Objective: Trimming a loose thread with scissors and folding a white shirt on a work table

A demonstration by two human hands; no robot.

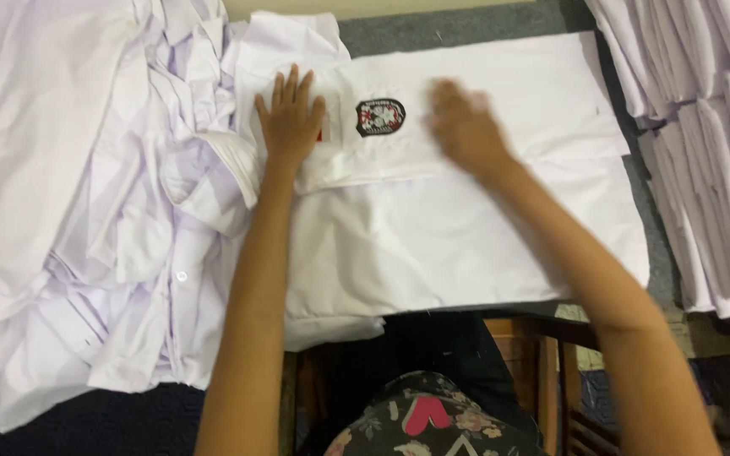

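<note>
The left hand (289,114) lies flat, palm down, fingers spread wide, on the left part of a folded white shirt (466,211) spread on the table (466,29). It holds nothing; it presses on the cloth near the shirt's collar end. Just right of its wrist a small red tag (320,135) peeks out from under the fold.

The right hand (464,127) is blurred; it rests open on the same shirt, right of the left hand, palm down, gripping nothing. Between the two hands sits an embroidered badge (380,116), shield-shaped, dark-edged with red and white inside, sewn on the shirt's pocket.

The folded shirt lies in the middle of the table, its long side running left to right, its near edge reaching the table's near rim. The table's grey surface shows along the far edge and at the right of the shirt.

To the left, a big loose heap of white shirts (86,211) is piled, crumpled, touching the folded shirt's left end; a small white button (181,276) shows on one of them. At the far right stands a stack of folded white shirts (711,152), close beside the folded shirt.
</note>
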